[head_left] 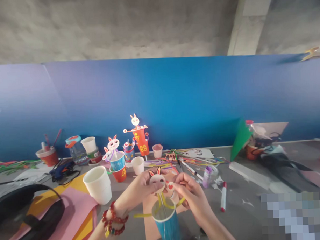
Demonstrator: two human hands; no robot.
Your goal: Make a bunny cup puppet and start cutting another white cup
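My left hand [145, 185], with a red bead bracelet [115, 219] at the wrist, pinches a white paper rabbit head [157, 183] with red-lined ears. Between the fingertips of my right hand [190, 192] is a small round white paper piece with a red heart [170, 186], close beside the head. Below both hands stands a blue paper cup [167, 226]. A light stick rises from it to the head, and yellow pipe cleaners [142, 215] reach out to either side. Peach paper [151, 227] lies behind the cup.
Finished rabbit cups [116, 160] stand at the back left, near stacked white cups [98, 185]. Black headphones [29, 215] lie on coloured paper at left. Right of my hands are a purple glitter bottle [207, 176] and a red marker [224, 196]. A blue partition [191, 101] closes the back.
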